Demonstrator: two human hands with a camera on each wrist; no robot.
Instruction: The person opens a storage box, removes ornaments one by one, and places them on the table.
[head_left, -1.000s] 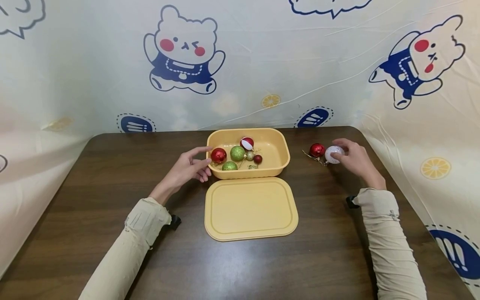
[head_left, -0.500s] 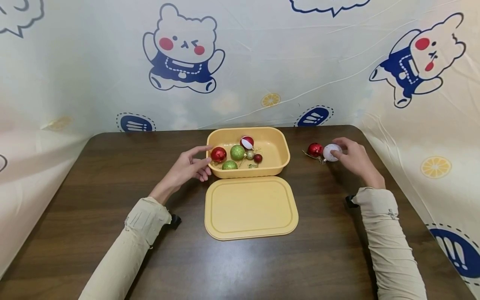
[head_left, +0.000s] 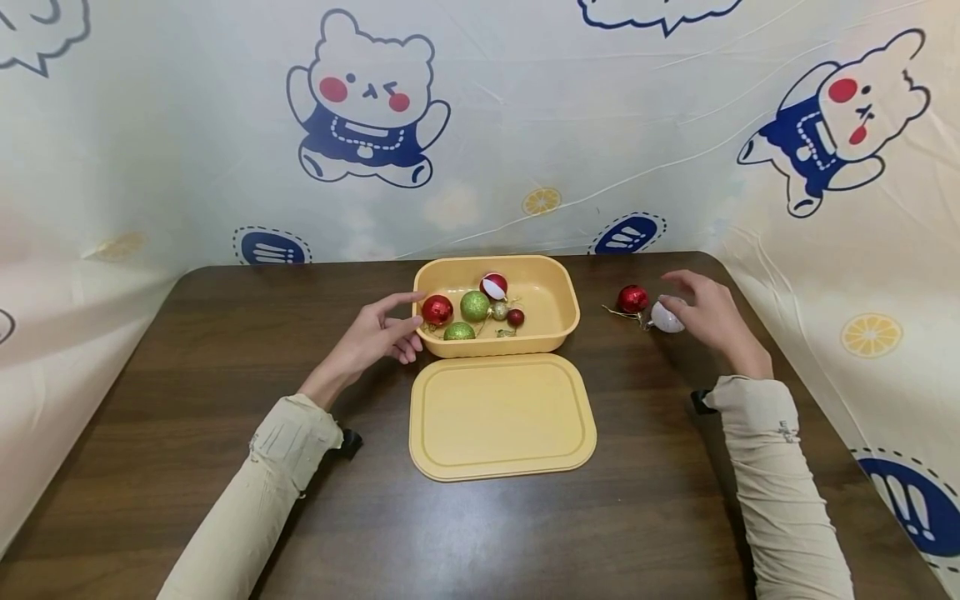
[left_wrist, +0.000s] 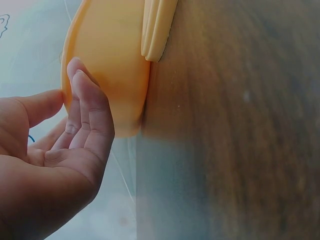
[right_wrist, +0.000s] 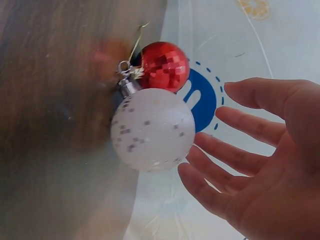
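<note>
My left hand [head_left: 378, 332] rests with straight fingers [left_wrist: 87, 107] against the left end of a yellow tub [head_left: 558, 336], thumb at its rim. The tub [left_wrist: 110, 60] holds several baubles: a red one [head_left: 437, 310], a green one [head_left: 474, 306], a red-and-white one [head_left: 493, 286] and smaller ones. On the table to the right lie a white speckled bauble [head_left: 666, 317] and a red bauble [head_left: 632, 298]. My right hand [head_left: 711, 317] hovers beside the white bauble [right_wrist: 152, 129], fingers [right_wrist: 235, 160] spread and straight, holding nothing. The red bauble [right_wrist: 165, 66] touches the white one.
The tub's yellow lid [head_left: 501, 417] lies flat just in front of the tub, its edge also seen in the left wrist view [left_wrist: 159, 25]. The dark wooden table [head_left: 150, 375] is ringed by a cartoon-printed cloth backdrop [head_left: 525, 125] at back and sides.
My right hand has let go of the white bauble and spread its fingers; the bauble sits slightly nearer on the table. The left hand has stayed put.
</note>
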